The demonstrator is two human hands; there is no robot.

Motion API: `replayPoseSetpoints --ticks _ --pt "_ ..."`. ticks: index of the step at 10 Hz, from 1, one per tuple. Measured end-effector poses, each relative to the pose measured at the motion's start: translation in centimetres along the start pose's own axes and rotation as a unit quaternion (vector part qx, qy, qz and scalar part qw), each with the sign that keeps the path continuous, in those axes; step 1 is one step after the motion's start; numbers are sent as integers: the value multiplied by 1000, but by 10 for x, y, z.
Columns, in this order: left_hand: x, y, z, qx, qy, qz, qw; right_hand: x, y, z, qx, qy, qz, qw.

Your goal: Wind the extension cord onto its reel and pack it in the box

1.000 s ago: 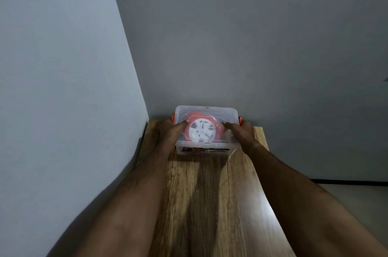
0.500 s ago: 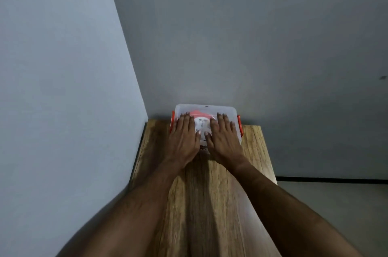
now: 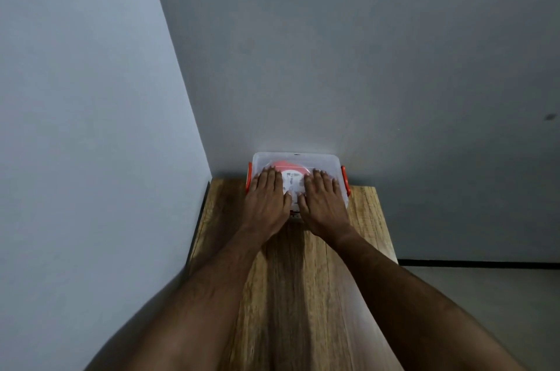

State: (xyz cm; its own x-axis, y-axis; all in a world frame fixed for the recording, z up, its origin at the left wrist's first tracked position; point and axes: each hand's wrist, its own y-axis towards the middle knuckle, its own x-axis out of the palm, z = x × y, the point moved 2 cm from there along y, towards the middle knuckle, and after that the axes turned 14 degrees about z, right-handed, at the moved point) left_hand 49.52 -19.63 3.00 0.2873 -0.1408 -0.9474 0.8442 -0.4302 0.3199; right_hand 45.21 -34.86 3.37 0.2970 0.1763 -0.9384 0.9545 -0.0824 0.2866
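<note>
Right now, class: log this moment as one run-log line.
hands: left and right flat on lid | reel: inside box | clips: unclear

A narrow wooden table point(image 3: 281, 295) sits in the wall corner — a clear plastic box point(image 3: 328, 163) rests at its far end.

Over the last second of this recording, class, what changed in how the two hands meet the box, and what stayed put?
Both hands left the box's ends and came onto its top: the left hand and right hand now press flat, fingers straight, on the clear lid. The plastic box stayed at the wooden table's far end by the wall, the red cord reel inside and the orange latches unmoved.
</note>
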Motion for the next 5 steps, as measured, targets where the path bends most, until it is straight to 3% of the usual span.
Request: replayPoseSetpoints --ticks 4,5 --pt "-16 2 2 -38 -29 -22 999 -22 -4 -2 -3 -17 -17 1000" --pt "-31 0 4 -42 -23 10 999 -40 -8 -4 -10 -42 18 999"
